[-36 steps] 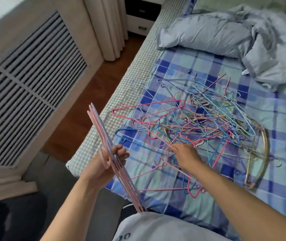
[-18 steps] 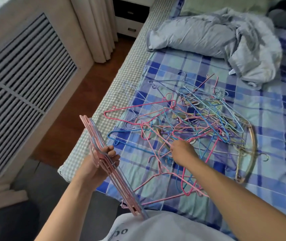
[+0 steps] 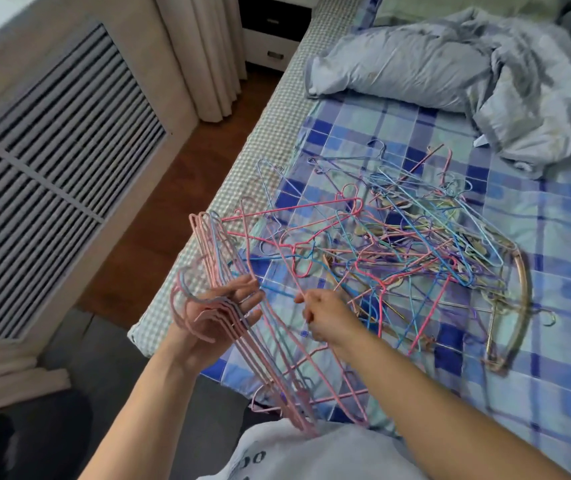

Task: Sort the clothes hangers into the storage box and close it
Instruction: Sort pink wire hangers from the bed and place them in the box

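Note:
A tangled pile of thin wire hangers (image 3: 415,251) in pink, blue and purple lies on the blue plaid bed sheet (image 3: 537,393). My left hand (image 3: 214,317) is off the bed's near corner. A stack of pink hangers (image 3: 263,368) lies across its palm, and its fingers are spread fairly straight. My right hand (image 3: 325,317) pinches the wire of one pink hanger (image 3: 312,400), lifted from the pile's near edge and held right next to the stack. A thicker gold hanger (image 3: 521,289) lies at the pile's right edge. No storage box is in view.
A crumpled grey quilt (image 3: 433,64) covers the far end of the bed. A slatted radiator cover (image 3: 52,161) lines the left wall, with a strip of wooden floor (image 3: 173,202) between it and the bed. A curtain (image 3: 201,46) and a nightstand (image 3: 270,36) stand beyond.
My right hand has drawn a pink hanger out of the pile towards my left hand. The left hand's fingers, earlier curled round the stack, have spread out.

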{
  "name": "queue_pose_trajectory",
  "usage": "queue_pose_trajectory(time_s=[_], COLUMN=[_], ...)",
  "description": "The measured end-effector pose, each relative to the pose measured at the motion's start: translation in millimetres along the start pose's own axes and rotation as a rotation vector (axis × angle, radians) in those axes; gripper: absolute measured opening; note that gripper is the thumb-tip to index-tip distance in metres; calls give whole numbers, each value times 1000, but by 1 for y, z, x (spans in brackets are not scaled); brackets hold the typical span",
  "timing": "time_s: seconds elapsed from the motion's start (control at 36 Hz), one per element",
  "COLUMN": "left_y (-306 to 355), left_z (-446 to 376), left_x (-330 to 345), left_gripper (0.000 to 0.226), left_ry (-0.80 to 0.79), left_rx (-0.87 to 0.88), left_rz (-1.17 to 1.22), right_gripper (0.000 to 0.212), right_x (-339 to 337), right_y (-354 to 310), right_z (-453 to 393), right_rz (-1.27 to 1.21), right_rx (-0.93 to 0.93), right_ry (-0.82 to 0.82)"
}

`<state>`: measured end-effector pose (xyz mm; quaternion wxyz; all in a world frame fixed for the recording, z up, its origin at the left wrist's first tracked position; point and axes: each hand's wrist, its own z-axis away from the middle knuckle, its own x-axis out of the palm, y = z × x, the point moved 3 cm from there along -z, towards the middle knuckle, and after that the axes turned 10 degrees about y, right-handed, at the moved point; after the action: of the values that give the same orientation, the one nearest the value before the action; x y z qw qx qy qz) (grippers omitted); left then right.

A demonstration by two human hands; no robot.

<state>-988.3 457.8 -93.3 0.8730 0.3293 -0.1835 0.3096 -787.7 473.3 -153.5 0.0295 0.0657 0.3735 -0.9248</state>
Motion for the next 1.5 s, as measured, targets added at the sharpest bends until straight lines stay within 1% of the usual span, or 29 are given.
queue_pose_trajectory(time_s=[0.08, 0.14, 0.17, 0.19, 0.22, 0.25, 0.28, 0.36, 0.39, 0.44, 0.47, 0.53, 0.58, 0.64, 0.69, 0.78, 0.83, 0.86, 0.94, 0.97, 1.0, 1.03, 1.08, 1.14, 1.22, 1.28, 1.39, 1.44, 1.5], left_y=[-4, -7, -10, -12, -15, -17, -18, -16, -15, -13, -13, -11, -9, -5, -2, -2, -2, -2, -1, -1, -1, -2, -2, -2, 0, 2, 3, 2, 1], left_z=[-1, 1, 2, 3, 6, 8, 9, 10, 10, 12, 12, 13, 14, 14, 15, 13, 9, 8, 7, 7, 7, 8, 6, 3, 5, 8, 8, 12, 17], left_x=[-8, -9, -9, -8, -7, -5, -6, -7, -11, -14, -15, -16, -18, -17, -13, -9, -6, -3, 15, 21, 30, 38, 50, 60, 78, 89, 104, 110, 116], left_gripper=[33, 27, 33, 46, 57, 63, 60, 24, 14, 15, 15, 14, 15, 27, 31, 24, 22, 22, 26, 29, 31, 30, 24, 21, 13, 23, 47, 46, 34], left_ry=[18, -21, -34, -39, -37, -33, -21, 40, 63, 81, 72, 52, 73, 97, 99, 117, 128, 124, 54, 14, -31, -45, 6, 45, 27, 17, -5, -24, -26], left_rx=[-46, -65, -74, -82, -93, -99, -99, -87, -86, -96, -97, -98, -91, -71, -58, -53, -53, -53, -53, -52, -48, -44, -22, 13, 47, 72, 77, 74, 82], left_rz=[50, 13, 1, -10, -23, -34, -26, 71, 98, 115, 105, 80, 65, 51, 20, -26, -41, -52, -70, -57, -32, -2, 42, 63, 79, 104, 152, 144, 92], right_gripper=[33, 31, 31, 31, 30, 30, 29, 28, 32, 46, 43, 26, 25, 24, 33, 38, 42, 38, 9, 10, 16, 17, 10, 10, 3, 2, 15, 20, 25], right_x=[18, 28, 32, 34, 36, 37, 40, 50, 55, 63, 66, 70, 70, 66, 55, 37, 24, 18, 16, 20, 21, 20, 11, -2, -15, -20, -32, -34, -31], right_y=[18, 24, 28, 31, 34, 37, 39, 46, 46, 49, 52, 57, 57, 46, 23, -30, -65, -81, -113, -115, -116, -115, -117, -121, -126, -132, -149, -159, -168], right_z=[-6, -4, -2, -2, -1, -2, -2, -2, 1, 3, 3, 2, 0, -1, 1, 20, 42, 55, 97, 105, 112, 116, 119, 116, 114, 117, 115, 114, 115], right_rz=[219, 200, 165, 146, 154, 177, 213, 334, 385, 409, 401, 409, 438, 515, 578, 357, 211, 186, 196, 242, 297, 352, 380, 311, 277, 268, 204, 192, 172], right_rx=[-78, -121, -126, -144, -160, -173, -170, -156, -176, -214, -211, -177, -170, -216, -274, -407, -507, -565, -642, -646, -665, -689, -733, -699, -650, -668, -682, -623, -570], right_ry=[91, 86, 87, 97, 109, 120, 120, 94, 77, 58, 46, 20, -5, -38, -18, 71, 65, 27, -204, -267, -279, -246, -120, -47, -37, -25, 60, -27, -171])
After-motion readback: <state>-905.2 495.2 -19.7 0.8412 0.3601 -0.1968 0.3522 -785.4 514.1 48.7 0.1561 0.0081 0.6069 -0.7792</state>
